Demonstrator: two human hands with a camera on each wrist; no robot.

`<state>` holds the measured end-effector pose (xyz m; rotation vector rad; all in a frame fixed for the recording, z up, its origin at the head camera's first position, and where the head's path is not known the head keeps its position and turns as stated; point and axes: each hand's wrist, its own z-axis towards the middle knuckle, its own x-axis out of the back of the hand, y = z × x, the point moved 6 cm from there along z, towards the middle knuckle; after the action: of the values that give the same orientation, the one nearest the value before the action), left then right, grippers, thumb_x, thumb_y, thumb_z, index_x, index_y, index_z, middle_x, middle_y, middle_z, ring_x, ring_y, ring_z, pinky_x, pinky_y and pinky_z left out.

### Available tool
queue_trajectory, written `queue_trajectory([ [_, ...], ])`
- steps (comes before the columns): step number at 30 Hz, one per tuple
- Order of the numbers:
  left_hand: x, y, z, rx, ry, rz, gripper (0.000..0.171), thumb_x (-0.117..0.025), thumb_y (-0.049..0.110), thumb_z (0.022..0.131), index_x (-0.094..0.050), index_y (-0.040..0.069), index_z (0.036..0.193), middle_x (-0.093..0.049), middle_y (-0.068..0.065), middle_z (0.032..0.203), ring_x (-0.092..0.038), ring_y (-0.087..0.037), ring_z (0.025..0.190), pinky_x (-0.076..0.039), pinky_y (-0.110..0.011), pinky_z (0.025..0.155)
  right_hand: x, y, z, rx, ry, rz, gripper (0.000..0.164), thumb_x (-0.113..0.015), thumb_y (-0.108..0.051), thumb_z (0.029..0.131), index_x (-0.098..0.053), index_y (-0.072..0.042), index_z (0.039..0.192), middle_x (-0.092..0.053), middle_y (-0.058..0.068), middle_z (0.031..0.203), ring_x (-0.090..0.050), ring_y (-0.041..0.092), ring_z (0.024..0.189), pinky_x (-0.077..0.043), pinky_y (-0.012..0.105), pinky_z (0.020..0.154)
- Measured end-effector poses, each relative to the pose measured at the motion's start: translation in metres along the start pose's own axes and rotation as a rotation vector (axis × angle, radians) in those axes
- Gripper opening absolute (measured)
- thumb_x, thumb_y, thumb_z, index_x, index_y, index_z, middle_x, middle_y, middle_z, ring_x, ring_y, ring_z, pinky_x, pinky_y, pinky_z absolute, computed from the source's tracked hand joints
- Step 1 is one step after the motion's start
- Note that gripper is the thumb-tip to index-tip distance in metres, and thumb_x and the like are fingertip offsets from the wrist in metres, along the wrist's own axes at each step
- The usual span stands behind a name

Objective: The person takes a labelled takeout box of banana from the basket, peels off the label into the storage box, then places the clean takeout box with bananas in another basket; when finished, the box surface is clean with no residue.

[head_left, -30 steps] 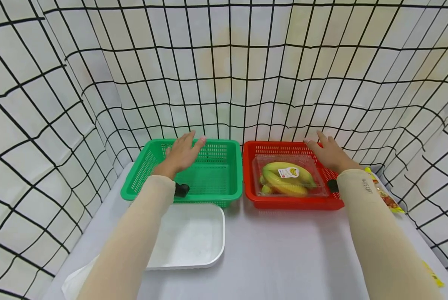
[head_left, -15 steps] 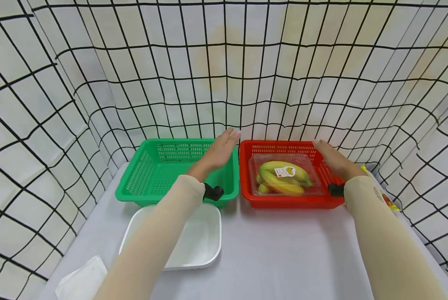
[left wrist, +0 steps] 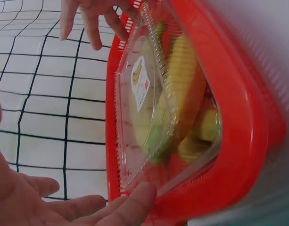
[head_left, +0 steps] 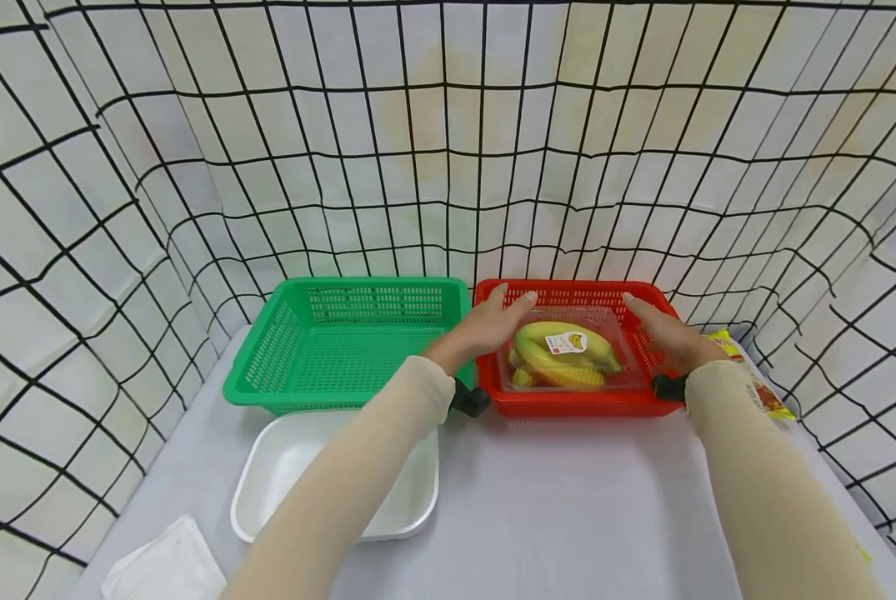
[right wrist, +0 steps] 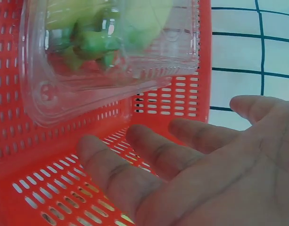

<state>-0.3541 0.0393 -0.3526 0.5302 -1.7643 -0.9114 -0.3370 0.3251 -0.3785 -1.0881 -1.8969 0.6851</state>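
A clear plastic box of bananas (head_left: 563, 354) with a white label lies in the red basket (head_left: 583, 406). My left hand (head_left: 485, 323) hovers at the basket's left side, fingers spread and holding nothing. In the left wrist view its fingertips (left wrist: 142, 195) come close to the box's near end; whether they touch cannot be told. At the right side my right hand (head_left: 665, 333) reaches into the basket with extended fingers. The right wrist view shows a gap between those fingers (right wrist: 149, 146) and the clear box (right wrist: 116, 52).
Left of the red basket stands a green basket (head_left: 357, 350). A white tray (head_left: 410, 492) sits in front of it, partly behind my left forearm. White folded sheets (head_left: 166, 562) lie front left. A yellow snack packet (head_left: 773, 404) lies at the right. Black netting (head_left: 448, 154) surrounds the table.
My left hand has moved right, from over the green basket to the red basket's left side. My right hand has lowered slightly at the red basket's right side.
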Motion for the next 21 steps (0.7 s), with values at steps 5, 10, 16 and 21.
queue_trajectory([
  [5,-0.015,0.003,0.0,0.034,-0.046,0.033,0.093,-0.054,0.06,0.102,-0.008,0.014,0.169,-0.033,-0.014,0.167,-0.036,-0.033,0.15,-0.034,-0.056,0.12,-0.005,0.004,0.005,0.004,-0.047,-0.006,0.114,-0.042,-0.085,0.091,0.003,-0.014,0.168,-0.008,0.026,0.17,-0.014,0.052,0.152,-0.043,0.062,0.112],
  [10,-0.027,0.004,0.002,0.038,-0.085,0.053,0.097,-0.063,0.051,0.1,-0.008,0.009,0.167,-0.034,-0.016,0.166,-0.042,-0.032,0.143,-0.037,-0.049,0.119,-0.011,0.007,0.01,0.01,-0.105,-0.012,0.104,-0.04,-0.08,0.096,-0.004,-0.015,0.169,-0.006,0.026,0.17,-0.015,0.056,0.151,-0.037,0.063,0.116],
  [16,-0.039,0.002,0.009,0.058,-0.135,0.081,0.1,-0.068,0.048,0.097,-0.008,0.007,0.166,-0.03,-0.016,0.166,-0.047,-0.03,0.13,-0.045,-0.043,0.11,-0.014,0.012,0.012,-0.004,-0.137,0.022,0.098,-0.044,-0.075,0.098,-0.013,-0.015,0.168,-0.014,0.026,0.168,-0.022,0.054,0.148,-0.046,0.055,0.111],
  [21,-0.043,0.003,0.011,0.065,-0.129,0.102,0.104,-0.072,0.044,0.096,-0.006,0.006,0.166,-0.019,-0.017,0.172,-0.029,-0.032,0.152,-0.032,-0.049,0.123,-0.018,0.016,0.009,-0.034,-0.15,0.042,0.096,-0.048,-0.073,0.098,-0.016,-0.014,0.166,-0.021,0.023,0.165,-0.03,0.048,0.145,-0.051,0.047,0.106],
])
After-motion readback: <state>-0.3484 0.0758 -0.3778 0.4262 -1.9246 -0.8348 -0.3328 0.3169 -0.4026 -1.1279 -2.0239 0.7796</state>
